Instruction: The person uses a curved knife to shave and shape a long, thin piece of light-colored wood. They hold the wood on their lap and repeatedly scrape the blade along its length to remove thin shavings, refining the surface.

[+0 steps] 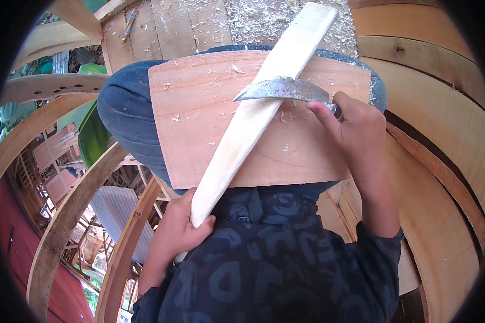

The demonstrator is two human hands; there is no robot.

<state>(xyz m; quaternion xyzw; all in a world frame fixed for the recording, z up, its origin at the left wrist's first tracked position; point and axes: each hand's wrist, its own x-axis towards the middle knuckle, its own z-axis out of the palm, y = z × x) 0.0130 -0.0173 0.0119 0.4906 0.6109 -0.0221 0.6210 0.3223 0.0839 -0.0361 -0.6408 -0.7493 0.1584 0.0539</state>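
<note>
A long pale wooden slat (253, 116) is laid slantwise across a flat board (199, 118) on the lap. Its near end is clasped by the left hand (180, 229); the right hand (355, 129) is closed on a curved blade (280, 89) pressed against the slat. The slat is judged light, stiff and splintery, best held low, clear of the blade.

A flat reddish wooden board (199, 124) rests across the person's lap (124, 113), clad in dark blue trousers, and carries everything. A long pale wooden slat (253, 118) lies directly on it, slanting from 7 o'clock up to 1 o'clock and overhanging both edges. Small wood shavings (235, 68) are scattered over the board, thickest around the slat at the centre. At 12 o'clock beyond the lap, a plank floor (172, 24) holds a heavier litter of shavings.
</note>
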